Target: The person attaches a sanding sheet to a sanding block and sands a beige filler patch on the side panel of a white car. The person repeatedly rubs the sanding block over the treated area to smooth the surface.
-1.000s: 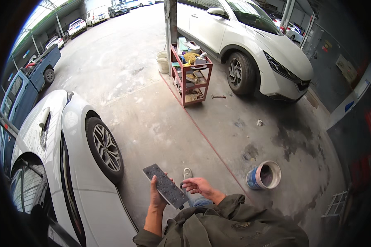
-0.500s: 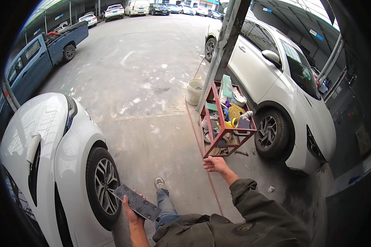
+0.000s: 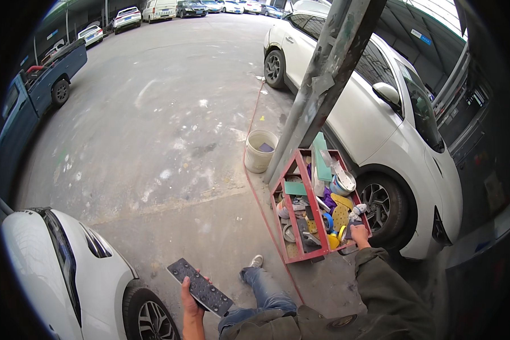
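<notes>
My left hand (image 3: 190,301) grips a long dark-grey board (image 3: 197,286) dotted with round studs, low in the centre of the picture. My right hand (image 3: 360,236) reaches to the right end of a red metal cart (image 3: 288,256), its fingers closed on a dark grey block (image 3: 355,224) beside a crumpled white wad (image 3: 358,209). The cart holds yellow perforated pads (image 3: 341,215), yellow and blue tape rolls, green strips (image 3: 323,158), a white tub (image 3: 343,182) and other jumbled items.
A pale bucket (image 3: 258,161) stands by a steel post (image 3: 311,102) behind the cart. White cars stand close on the left (image 3: 51,266) and right (image 3: 362,124). A blue pickup (image 3: 51,76) is at far left. A red hose (image 3: 254,192) runs along the floor.
I have moved forward to the cart, which now appears nearer and lower. My right hand has reached right into it and closed on the dark block. My left hand still holds the board.
</notes>
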The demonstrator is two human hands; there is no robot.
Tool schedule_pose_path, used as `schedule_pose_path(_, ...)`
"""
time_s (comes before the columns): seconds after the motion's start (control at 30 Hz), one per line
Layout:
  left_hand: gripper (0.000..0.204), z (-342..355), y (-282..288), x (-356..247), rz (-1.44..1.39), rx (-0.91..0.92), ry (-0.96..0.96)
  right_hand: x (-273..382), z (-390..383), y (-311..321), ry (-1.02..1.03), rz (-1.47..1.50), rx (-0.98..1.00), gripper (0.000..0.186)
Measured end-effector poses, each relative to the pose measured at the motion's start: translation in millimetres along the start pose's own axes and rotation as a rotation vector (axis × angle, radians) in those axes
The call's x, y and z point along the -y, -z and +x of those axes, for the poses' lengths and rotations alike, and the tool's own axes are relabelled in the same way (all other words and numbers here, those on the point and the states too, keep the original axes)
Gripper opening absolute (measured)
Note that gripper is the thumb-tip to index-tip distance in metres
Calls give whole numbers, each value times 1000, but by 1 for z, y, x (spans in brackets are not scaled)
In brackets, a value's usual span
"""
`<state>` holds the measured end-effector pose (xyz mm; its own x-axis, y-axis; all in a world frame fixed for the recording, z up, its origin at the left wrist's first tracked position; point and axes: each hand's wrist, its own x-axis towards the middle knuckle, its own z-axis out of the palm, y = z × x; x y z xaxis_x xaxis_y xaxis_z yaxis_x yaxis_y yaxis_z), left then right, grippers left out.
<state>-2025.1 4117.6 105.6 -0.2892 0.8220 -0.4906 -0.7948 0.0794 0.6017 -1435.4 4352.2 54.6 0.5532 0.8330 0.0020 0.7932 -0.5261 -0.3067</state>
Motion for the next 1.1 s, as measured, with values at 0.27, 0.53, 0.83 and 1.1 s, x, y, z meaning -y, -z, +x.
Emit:
schedule_pose_path(0.27, 56, 182, -125, 31, 68, -136, 111, 27, 182, -87, -151, -34, 13, 33)
schedule_pose_path(0.53, 56, 296, -211, 40, 119, -142, 231, 48, 211, -120, -245, -261, 368, 68)
schedule_pose_path(0.83, 54, 368, -307, 39, 208, -59, 327, 63, 223, -98, -184, -306, 516, 77)
schedule_pose_path(1.1, 49, 398, -344, 37, 179, 10, 383, 54, 209, -107, -183, -271, 586, 79)
